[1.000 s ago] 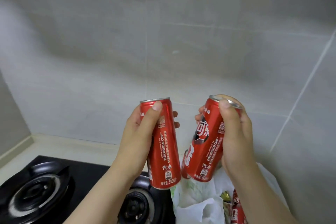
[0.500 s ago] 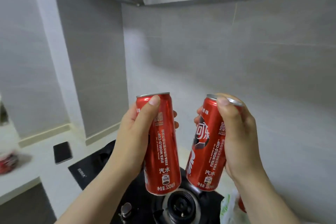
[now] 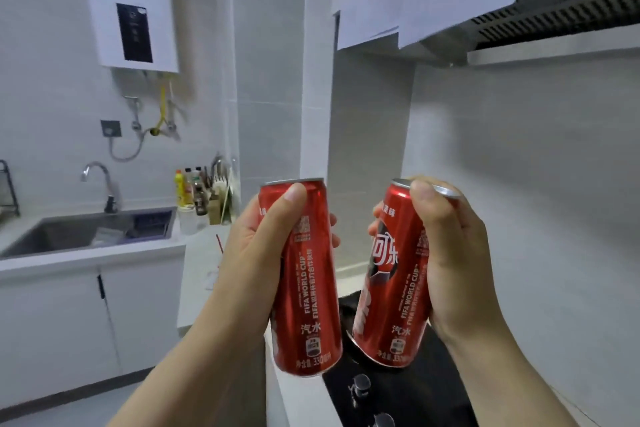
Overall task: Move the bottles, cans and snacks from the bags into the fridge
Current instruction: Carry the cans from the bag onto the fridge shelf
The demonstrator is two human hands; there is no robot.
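I hold two tall red cola cans upright in front of me at chest height. My left hand grips the left can, thumb up along its front near the rim. My right hand grips the right can, which tilts slightly left, with the thumb over its silver top edge. The two cans are a hand's width apart and do not touch. No bag and no fridge are in view.
Below the cans lies a black gas hob with knobs at its front. To the left are a white counter with a steel sink, a tap, bottles and a knife block. A water heater and a range hood hang above.
The view has swung left, from the tiled wall and the white bag beside the hob to the sink corner. Both hands keep the same hold on the cans.
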